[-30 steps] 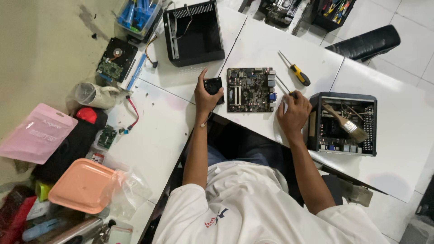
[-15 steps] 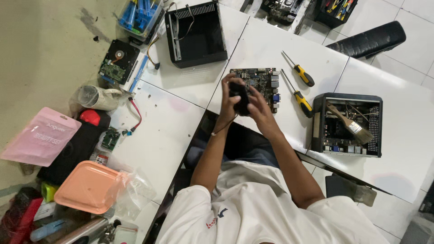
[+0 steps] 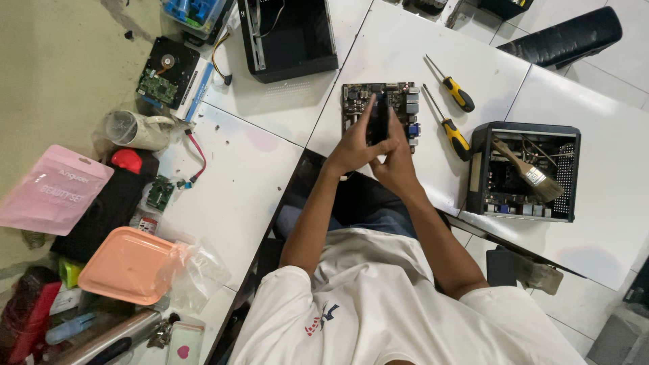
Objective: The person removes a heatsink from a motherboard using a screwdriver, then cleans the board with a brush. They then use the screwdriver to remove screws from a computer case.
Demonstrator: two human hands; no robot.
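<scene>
Fingers [image 3: 376, 111] of both hands close around a small black part [image 3: 378, 122], held just above the near edge of a dark circuit board [image 3: 358, 98] that lies flat on the white surface [image 3: 405, 40]. The left hand [image 3: 355, 145] wraps the part from its left side, with fingertips reaching up along it, while the right hand [image 3: 399, 162] cups it from below and the right, so the part sits pinched between the two hands. Most of the part is covered by the fingers; only a narrow dark strip shows, and its shape cannot be made out. Whether it touches the board cannot be told. Just right of the board lie two yellow-handled screwdrivers [image 3: 453, 91], and beyond them an open black computer case [image 3: 524, 172] with a brush [image 3: 524, 169] resting across it.
</scene>
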